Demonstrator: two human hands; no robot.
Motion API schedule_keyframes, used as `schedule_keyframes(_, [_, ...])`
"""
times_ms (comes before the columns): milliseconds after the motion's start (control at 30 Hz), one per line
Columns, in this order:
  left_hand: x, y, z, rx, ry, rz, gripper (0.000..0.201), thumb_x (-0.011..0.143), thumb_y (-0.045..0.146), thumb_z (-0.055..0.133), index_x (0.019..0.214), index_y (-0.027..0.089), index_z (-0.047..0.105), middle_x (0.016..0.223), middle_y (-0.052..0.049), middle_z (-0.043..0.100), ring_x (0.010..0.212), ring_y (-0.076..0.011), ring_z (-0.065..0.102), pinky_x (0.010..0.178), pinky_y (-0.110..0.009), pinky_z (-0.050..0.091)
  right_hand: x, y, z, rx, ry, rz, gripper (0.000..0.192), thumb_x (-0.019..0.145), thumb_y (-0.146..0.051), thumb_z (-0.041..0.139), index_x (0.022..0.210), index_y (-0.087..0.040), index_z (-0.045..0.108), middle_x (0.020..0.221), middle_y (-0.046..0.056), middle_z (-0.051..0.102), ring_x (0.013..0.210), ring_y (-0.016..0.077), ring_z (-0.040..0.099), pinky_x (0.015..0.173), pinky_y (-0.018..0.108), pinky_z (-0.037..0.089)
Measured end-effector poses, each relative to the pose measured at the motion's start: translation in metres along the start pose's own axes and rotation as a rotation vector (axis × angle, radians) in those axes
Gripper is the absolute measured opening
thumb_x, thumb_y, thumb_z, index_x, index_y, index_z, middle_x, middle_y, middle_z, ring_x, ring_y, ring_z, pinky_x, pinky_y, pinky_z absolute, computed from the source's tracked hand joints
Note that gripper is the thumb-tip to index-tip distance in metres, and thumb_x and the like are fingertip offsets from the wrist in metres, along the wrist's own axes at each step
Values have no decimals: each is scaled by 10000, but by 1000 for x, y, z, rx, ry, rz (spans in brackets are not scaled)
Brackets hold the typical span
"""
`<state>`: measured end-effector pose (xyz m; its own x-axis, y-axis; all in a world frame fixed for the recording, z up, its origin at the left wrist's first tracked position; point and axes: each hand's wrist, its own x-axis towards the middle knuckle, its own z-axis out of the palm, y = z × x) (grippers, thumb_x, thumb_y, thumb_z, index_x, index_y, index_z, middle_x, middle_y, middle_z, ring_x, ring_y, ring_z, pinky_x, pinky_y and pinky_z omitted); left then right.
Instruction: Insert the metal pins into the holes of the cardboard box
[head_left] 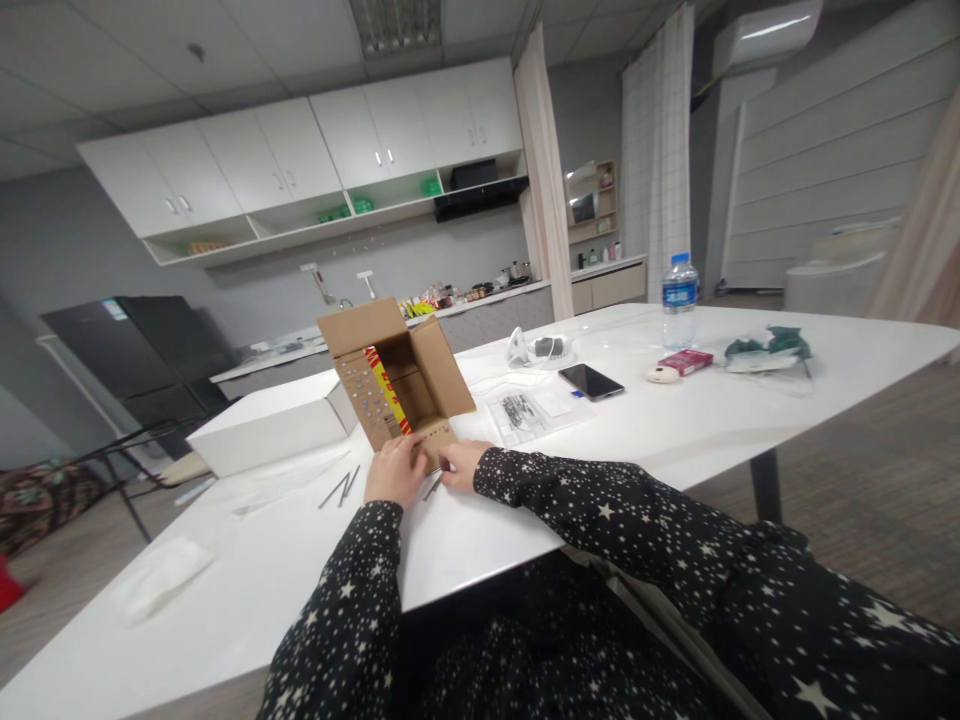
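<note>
- Worktop [697,420]: white, carries everything below. Clock directions are taken from the carton, as seen from the head camera.
- White box [266,430]: 9 o'clock, on the worktop, near the carton.
- Carton [412,385]: the thing being handled, standing in front of the person. Flaps spread, mouth facing the person. Yellow-red tape [388,390] runs down one panel.
- White film [161,580]: crumpled, 8 o'clock, well apart.
- Left hand [395,468]: 6 o'clock, fingers bent over the carton's near edge, touching it. Can't tell if it's clamped.
- Right hand [461,465]: 5 o'clock, fingertips curled in at the near flap, just beside the left hand. Can't tell if it's pinching anything.
- Green bundle [772,345]: 3 o'clock, farthest out.
- Bottle [679,300]: between 2 and 3 o'clock, upright, blue cap.
- Clear bag [521,412]: 3 o'clock, near the carton, lying flat, small dark parts inside.
- Phone [591,381]: 3 o'clock, past the clear bag, screen up.
- Red pack [686,362]: 3 o'clock, past the phone, pale oval item [663,374] right beside it.
- Dark rods [345,488]: 7 o'clock, loose, near the left hand.
- Short rod [433,487]: between 5 and 6 o'clock, by the right fingertips; grip on it not clear.
</note>
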<state>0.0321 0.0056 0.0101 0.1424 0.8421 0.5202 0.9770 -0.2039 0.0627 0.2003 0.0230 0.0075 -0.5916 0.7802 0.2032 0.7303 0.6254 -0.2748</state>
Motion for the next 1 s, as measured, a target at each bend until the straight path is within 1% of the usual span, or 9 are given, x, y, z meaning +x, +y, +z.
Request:
schedule_keyframes(167, [0,4,-6,27,68,3,294,822,261,422,1021,180,622,1073,-81,660,1015,-229,575,909,-373,435,-6,-2,-6,12,-13,-18,257,767,-390,476,911,-241,628,916,72,671,838,243,638,657,330,477])
schedule_keyframes(267, [-1,7,-9,60,16,-24,316,823,268,418,1045,182,626,1041,-87,676,1010,-241,581,891,-386,436,-7,-2,-8,12,-12,-17,255,773,-383,473,914,-238,629,916,71,671,847,241,638,666,329,478])
schedule_keyframes(400, [-1,7,-9,72,-42,-50,337,818,274,425,1079,196,622,1089,-76,668,1035,-244,570,900,-388,425,-6,-2,-7,11,-14,-24,259,776,-386,479,922,-234,628,914,72,673,853,237,638,677,329,479])
schedule_keyframes(500, [-1,7,-9,72,-23,-31,309,817,272,428,1037,198,632,1073,-72,667,1016,-237,566,889,-377,422,-5,-2,-6,4,-12,-20,266,780,-394,475,923,-233,630,921,77,672,853,242,639,674,332,481])
schedule_keyframes(633, [-1,11,-11,58,19,15,254,803,275,443,950,201,637,991,-70,659,963,-227,568,854,-358,424,-6,-1,-5,-7,5,-19,277,776,-400,466,917,-229,631,909,84,671,841,256,642,660,340,483])
schedule_keyframes(667, [-2,13,-11,41,-1,31,240,799,274,445,927,204,636,961,-64,659,940,-219,574,838,-346,427,-6,-1,-5,-5,6,-22,281,775,-399,463,923,-228,631,901,82,671,835,255,643,655,337,483])
schedule_keyframes(767, [-3,16,-13,-36,-150,71,218,785,257,441,871,214,637,831,-33,666,814,-191,597,743,-301,436,-3,1,-1,12,22,-55,314,776,-383,458,1002,-238,622,912,65,676,834,245,642,660,328,484])
schedule_keyframes(833, [-4,18,-13,-71,-220,71,223,775,250,444,863,222,646,786,-22,665,755,-182,598,689,-287,430,-1,2,2,17,39,-69,349,780,-382,457,1063,-246,610,947,58,678,857,243,639,681,328,485])
schedule_keyframes(1000, [-5,15,-12,-116,-251,92,221,752,229,465,847,233,664,796,-14,670,764,-174,597,700,-281,435,1,3,3,10,9,-60,385,791,-397,443,1110,-266,613,959,61,687,875,259,638,695,353,493])
